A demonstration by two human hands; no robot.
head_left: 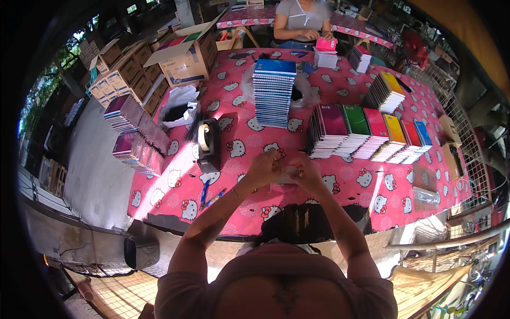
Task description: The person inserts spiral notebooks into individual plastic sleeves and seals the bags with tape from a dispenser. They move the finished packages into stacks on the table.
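Observation:
My left hand [264, 169] and my right hand [307, 176] are close together over the middle of the table, fingers bent and pinched. A pale, see-through patch, perhaps thin plastic, shows between them, too faint to name. Just beyond stands a tall stack of blue spiral notebooks [272, 101]. To the right of my hands are stacks of notebooks with purple [330, 118], green [356, 120], pink [375, 125], yellow, red and blue covers. A black tape dispenser [209, 151] with a roll of tape stands left of my left hand, near a blue pen [204, 192].
Wrapped notebook bundles [137, 154] line the table's left edge, beside a white bag [179, 109] and an open carton [186, 61]. A co-worker [303, 24] handles a pink notebook at the far side. A clear plastic packet [426, 198] lies at right on the pink patterned tablecloth [244, 210].

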